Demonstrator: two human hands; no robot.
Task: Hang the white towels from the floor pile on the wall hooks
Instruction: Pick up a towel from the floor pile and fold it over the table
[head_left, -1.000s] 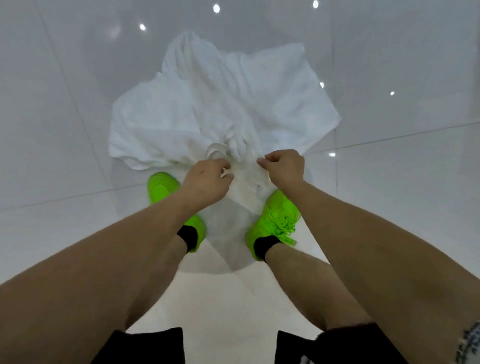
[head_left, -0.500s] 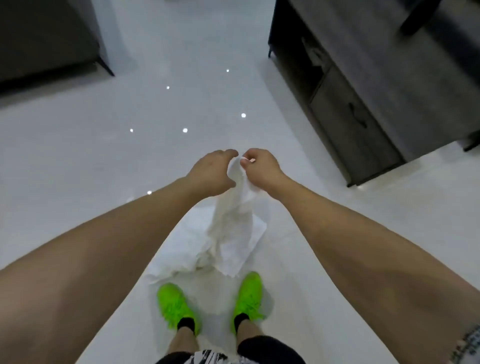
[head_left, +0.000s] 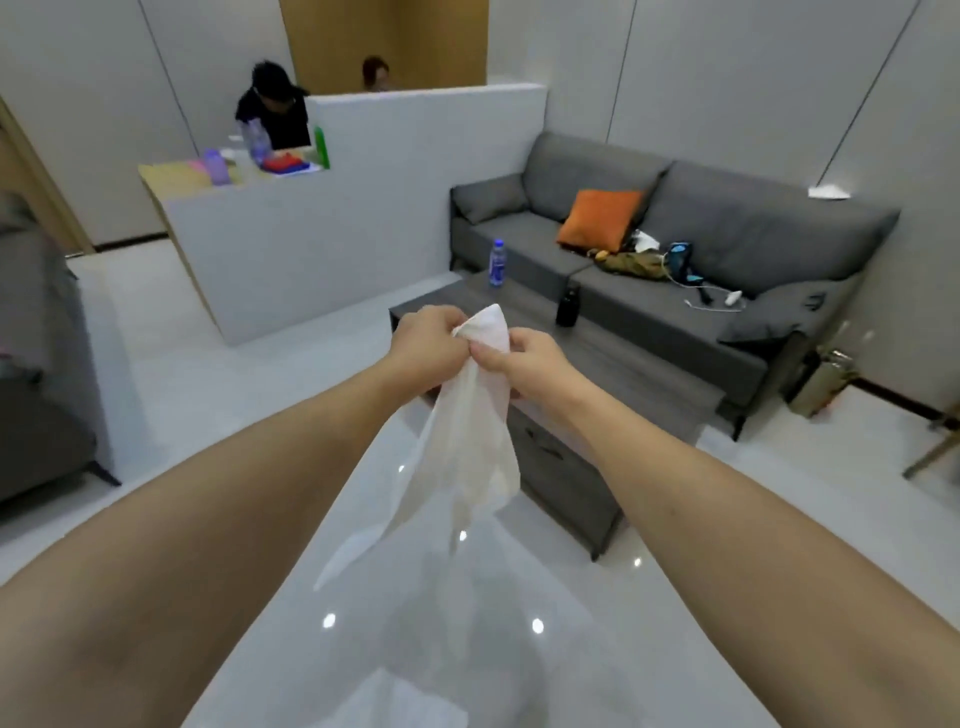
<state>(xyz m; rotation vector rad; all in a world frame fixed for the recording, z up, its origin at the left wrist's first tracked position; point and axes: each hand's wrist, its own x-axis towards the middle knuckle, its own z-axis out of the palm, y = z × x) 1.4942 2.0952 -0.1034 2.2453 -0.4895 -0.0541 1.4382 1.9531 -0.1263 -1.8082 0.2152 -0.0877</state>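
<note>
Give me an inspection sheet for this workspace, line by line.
Surface: glossy white floor, ceiling lights reflected.
Job's things: white towel lifted by one bunched end, hanging down; wall hooks not seen.
Clutter: water bottle and dark bottle on the coffee table; orange cushion and oddments on the grey sofa.
Grippers: left hand and right hand both pinch the towel's top.
Cables: white cable on the sofa seat.
Surroundings: white partition; two people behind it.

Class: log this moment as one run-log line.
left hand: gripping white towel | right hand: gripping towel | towel: lifted, hanging | hooks: unseen
</note>
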